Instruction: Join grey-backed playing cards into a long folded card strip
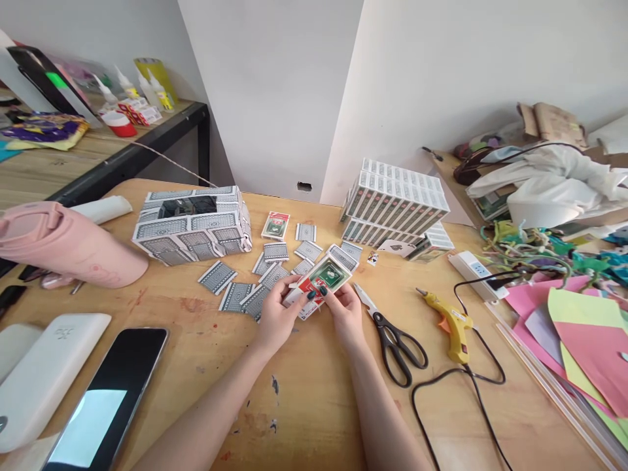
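Phone (pixel 105 399) nearest; scissors (pixel 392 333) beside right hand (pixel 346 311) holding card pack (pixel 321 281).

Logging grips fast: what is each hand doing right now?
Left hand: closed on the card pack.
Right hand: closed on the same card pack.

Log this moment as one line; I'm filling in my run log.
left hand: holds red-and-green card pack | right hand: holds same pack | black-handled scissors, yellow glue gun: right, on wooden table

Bright, even daylight fills the scene; shadows are soft. The black smartphone screen (pixel 105 399), left of the fingers, shows white glare. Wide-angle distortion bends the edges; focus is sharp.
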Demonstrator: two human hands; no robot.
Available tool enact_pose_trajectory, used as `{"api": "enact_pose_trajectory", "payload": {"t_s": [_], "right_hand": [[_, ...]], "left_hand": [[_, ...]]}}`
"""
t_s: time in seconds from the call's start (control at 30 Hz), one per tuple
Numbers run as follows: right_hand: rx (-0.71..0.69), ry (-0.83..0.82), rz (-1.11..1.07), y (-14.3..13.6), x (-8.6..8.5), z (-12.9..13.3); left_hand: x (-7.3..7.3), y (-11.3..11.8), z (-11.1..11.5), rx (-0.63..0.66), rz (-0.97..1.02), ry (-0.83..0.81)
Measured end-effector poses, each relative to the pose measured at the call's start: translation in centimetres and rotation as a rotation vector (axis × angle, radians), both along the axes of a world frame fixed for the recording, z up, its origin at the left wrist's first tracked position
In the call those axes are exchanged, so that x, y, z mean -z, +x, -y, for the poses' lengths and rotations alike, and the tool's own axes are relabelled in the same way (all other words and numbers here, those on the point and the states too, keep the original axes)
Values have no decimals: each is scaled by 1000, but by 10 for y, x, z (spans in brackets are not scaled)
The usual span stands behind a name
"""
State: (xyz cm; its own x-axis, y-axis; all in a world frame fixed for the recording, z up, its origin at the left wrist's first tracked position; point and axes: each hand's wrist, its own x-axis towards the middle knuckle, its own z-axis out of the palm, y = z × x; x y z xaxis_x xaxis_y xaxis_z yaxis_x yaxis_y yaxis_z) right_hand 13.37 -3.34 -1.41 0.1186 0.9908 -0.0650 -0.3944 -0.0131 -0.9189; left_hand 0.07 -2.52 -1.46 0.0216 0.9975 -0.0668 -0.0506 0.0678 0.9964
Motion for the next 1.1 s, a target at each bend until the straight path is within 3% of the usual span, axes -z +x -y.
{"api": "enact_pose_trajectory", "payload": {"t_s": [0.23, 0.6, 0.97, 1.1], "right_hand": [[48, -2, 62, -1, -2, 1], [347, 21, 148, -5, -4, 5], [708, -1, -165, 24, -1, 0], [666, -46, -310, 26, -4, 2]], "left_hand": [[-2, -4, -5, 65, -9, -15], [-3, -1, 1, 222, 24, -8], [0, -12, 3, 220, -122, 182], [-2, -20, -1, 184, -288, 300]]}}
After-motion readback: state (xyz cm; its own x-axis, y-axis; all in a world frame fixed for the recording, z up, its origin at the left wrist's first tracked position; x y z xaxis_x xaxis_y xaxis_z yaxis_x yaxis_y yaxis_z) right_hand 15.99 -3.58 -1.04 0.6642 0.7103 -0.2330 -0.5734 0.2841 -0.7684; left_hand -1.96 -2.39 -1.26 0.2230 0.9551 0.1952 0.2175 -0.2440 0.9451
